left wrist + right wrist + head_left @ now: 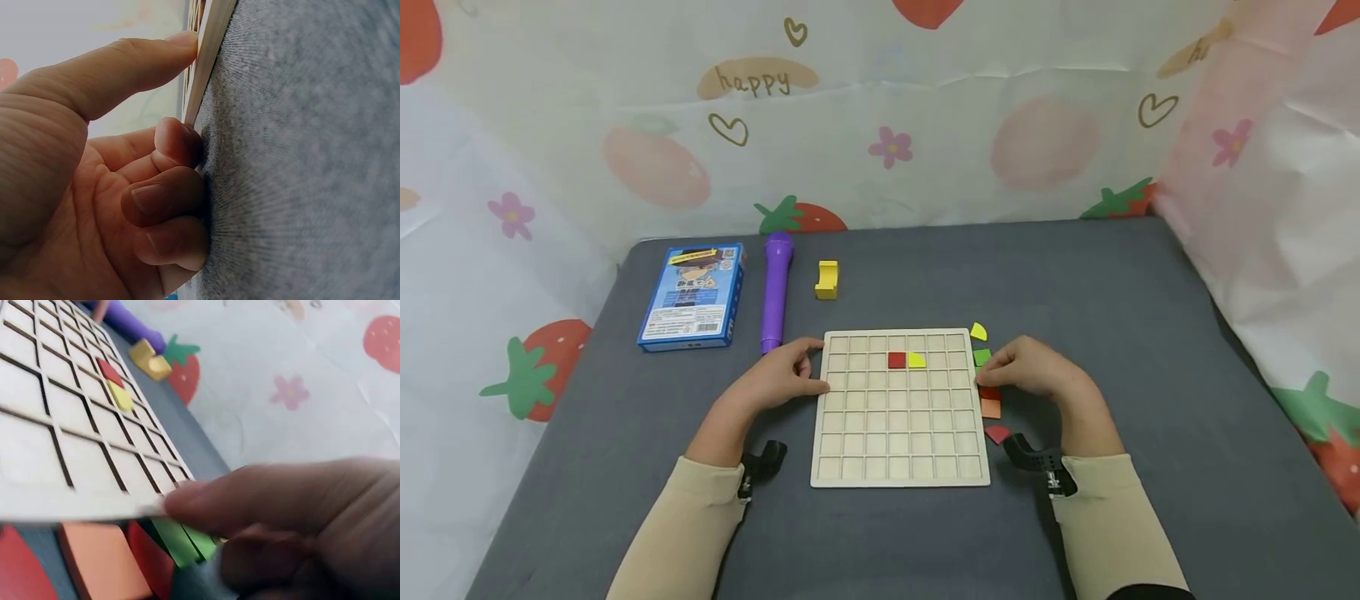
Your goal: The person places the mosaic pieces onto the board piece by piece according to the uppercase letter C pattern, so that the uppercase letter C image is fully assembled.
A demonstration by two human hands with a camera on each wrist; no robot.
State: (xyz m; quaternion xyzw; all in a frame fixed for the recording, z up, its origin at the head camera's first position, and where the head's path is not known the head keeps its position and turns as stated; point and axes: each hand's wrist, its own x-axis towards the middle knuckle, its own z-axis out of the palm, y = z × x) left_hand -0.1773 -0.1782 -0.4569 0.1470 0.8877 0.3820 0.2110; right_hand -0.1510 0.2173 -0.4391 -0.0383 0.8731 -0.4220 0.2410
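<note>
A pale wooden grid board (898,446) lies on the table, with a red square tile (897,360) and a yellow quarter-round tile (916,360) side by side in its cells. At its left side my left hand (778,375) holds the edge, thumb and index finger apart along it. The left wrist view shows the thumb tip on the board's rim (209,56) and the other fingers curled low by the cloth. My right hand (1030,367) grips the right edge, its thumb (206,500) at the rim. Below that thumb, green tiles (175,540) show.
Along the board's right side lie a yellow quarter-round piece (978,332), a green tile (982,357), an orange tile (991,408) and a red rounded piece (997,434). Behind the board are a blue box (692,296), a purple stick (776,292) and a yellow notched block (827,281).
</note>
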